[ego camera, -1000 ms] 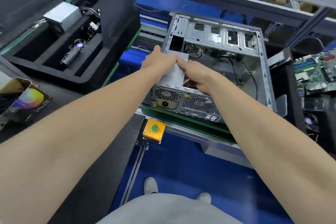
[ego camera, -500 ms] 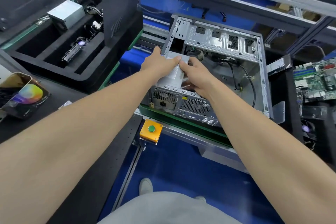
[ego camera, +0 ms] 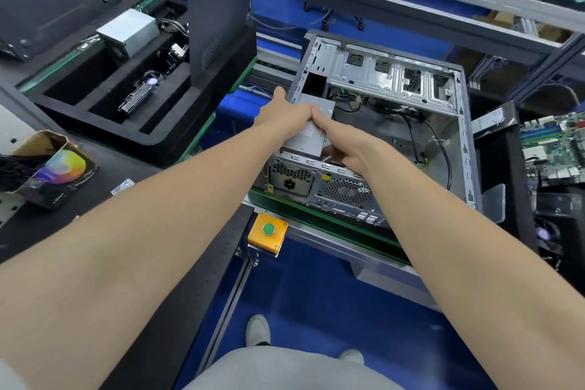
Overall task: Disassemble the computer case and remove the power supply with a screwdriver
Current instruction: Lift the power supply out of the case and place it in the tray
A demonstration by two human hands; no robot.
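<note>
An open grey computer case (ego camera: 462, 142) lies on its side on a green-edged conveyor, its inside facing up. In its near left corner sits the grey power supply (ego camera: 305, 144), tilted with its far end raised. My left hand (ego camera: 285, 115) grips the power supply's left and far edge. On its right side, my right hand (ego camera: 345, 142) holds it with fingers curled down inside the case. Black cables (ego camera: 437, 139) trail across the case floor. No screwdriver is in view.
A black foam tray (ego camera: 104, 136) at left holds another power supply (ego camera: 128, 30) and small parts, with a dark side panel (ego camera: 221, 13) standing upright in it. An orange box with a green button (ego camera: 267, 233) sits at the near edge. A motherboard (ego camera: 554, 149) lies at right.
Both hands have stayed on the power supply. Its far end has lifted slightly, and the right hand's fingers have slid lower along its right side.
</note>
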